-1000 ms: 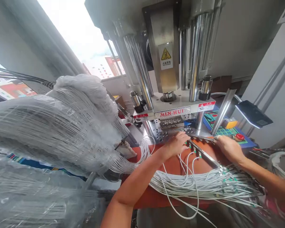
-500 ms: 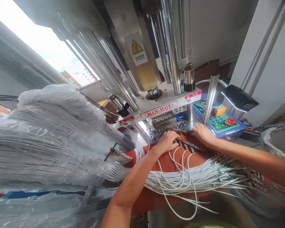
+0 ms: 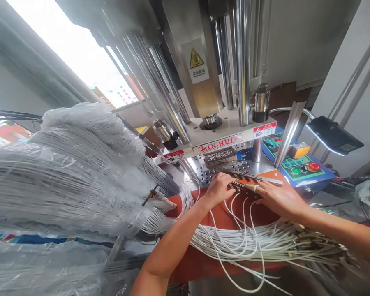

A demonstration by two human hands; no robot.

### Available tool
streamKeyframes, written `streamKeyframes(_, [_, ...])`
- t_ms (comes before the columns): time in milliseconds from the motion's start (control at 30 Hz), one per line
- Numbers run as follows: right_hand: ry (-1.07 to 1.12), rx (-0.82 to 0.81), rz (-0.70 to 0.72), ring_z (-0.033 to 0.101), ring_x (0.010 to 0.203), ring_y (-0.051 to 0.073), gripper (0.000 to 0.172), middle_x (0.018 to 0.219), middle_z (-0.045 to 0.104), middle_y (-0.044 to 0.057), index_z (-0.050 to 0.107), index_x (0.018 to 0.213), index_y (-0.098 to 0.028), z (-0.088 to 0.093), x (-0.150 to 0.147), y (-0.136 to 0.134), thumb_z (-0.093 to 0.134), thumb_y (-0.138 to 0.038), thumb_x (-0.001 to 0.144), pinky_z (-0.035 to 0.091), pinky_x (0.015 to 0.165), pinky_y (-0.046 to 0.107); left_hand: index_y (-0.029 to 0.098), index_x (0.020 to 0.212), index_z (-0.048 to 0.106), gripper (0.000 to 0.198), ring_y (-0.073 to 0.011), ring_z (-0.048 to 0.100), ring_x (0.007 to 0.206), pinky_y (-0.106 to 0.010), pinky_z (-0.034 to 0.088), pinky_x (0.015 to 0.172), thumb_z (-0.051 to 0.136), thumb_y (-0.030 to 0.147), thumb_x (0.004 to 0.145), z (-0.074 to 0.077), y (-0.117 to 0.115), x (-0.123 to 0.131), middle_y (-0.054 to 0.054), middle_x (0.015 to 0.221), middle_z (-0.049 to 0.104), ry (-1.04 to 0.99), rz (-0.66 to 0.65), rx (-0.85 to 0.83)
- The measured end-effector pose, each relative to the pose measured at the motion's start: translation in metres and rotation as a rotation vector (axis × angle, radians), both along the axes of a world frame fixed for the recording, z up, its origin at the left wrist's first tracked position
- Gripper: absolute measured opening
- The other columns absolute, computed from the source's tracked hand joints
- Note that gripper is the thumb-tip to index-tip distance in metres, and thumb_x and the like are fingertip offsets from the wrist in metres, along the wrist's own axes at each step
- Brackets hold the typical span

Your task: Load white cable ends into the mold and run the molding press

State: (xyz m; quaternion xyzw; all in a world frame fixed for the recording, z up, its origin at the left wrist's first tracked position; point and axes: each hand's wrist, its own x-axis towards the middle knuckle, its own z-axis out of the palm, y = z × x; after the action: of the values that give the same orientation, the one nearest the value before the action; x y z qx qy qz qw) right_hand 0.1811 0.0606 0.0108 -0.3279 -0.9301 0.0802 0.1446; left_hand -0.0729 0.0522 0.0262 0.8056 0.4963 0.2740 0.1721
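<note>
In the head view I see the left hand (image 3: 219, 190) half curled, its fingertips on the near end of a metal strip (image 3: 243, 185). The right hand (image 3: 279, 200) lies flatter, fingers stretched left across the same strip, almost meeting the left hand. Neither looks clearly closed, and I cannot tell if either is gripping. Green-tipped connectors (image 3: 239, 190) sit along the strip between the hands, and white wires (image 3: 265, 242) run from them toward me, below both hands, over an orange mat (image 3: 185, 263). Just past the fingers is the perforated plate (image 3: 216, 174) of a MIN-HUI press (image 3: 218, 144). Right of the right hand is a control panel (image 3: 296, 169). Left of the left hand is a plastic-wrapped wire bundle (image 3: 74, 164).
</note>
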Motion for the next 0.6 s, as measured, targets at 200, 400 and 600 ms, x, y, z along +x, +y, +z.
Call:
streamKeyframes(200, [0.056, 0.099, 0.109, 0.054, 0.096, 0.026, 0.027, 0.097, 0.065, 0.01, 0.062, 0.112, -0.021, 0.036, -0.043, 0.096, 0.055, -0.022, 0.086, 0.046, 0.082, 0.039, 0.023, 0.105, 0.07, 0.038, -0.0276, 0.052, 0.112, -0.044, 0.035, 0.104, 0.075, 0.016, 0.068, 0.018, 0.046, -0.028, -0.008, 0.111, 0.067, -0.052, 0.372, 0.095])
streamKeyframes(400, [0.249, -0.076, 0.17, 0.053, 0.114, 0.025, 0.036, 0.113, 0.066, 0.007, 0.065, 0.113, -0.022, 0.025, -0.093, 0.171, 0.06, -0.016, 0.078, 0.042, 0.099, 0.039, 0.021, 0.1, 0.07, 0.033, -0.0266, 0.057, 0.108, -0.044, 0.036, 0.103, 0.076, 0.019, 0.068, 0.003, 0.095, -0.056, -0.009, 0.103, 0.069, -0.094, 0.625, 0.104])
streamKeyframes(600, [0.384, -0.17, 0.028, 0.059, 0.106, 0.029, 0.045, 0.11, 0.069, 0.009, 0.063, 0.118, -0.021, 0.015, -0.118, 0.204, 0.065, -0.036, 0.076, 0.047, 0.095, 0.045, 0.016, 0.098, 0.067, 0.034, -0.0262, 0.061, 0.1, -0.039, 0.044, 0.094, 0.077, 0.028, 0.068, -0.007, 0.118, -0.074, -0.01, 0.104, 0.069, -0.211, 0.806, -0.084])
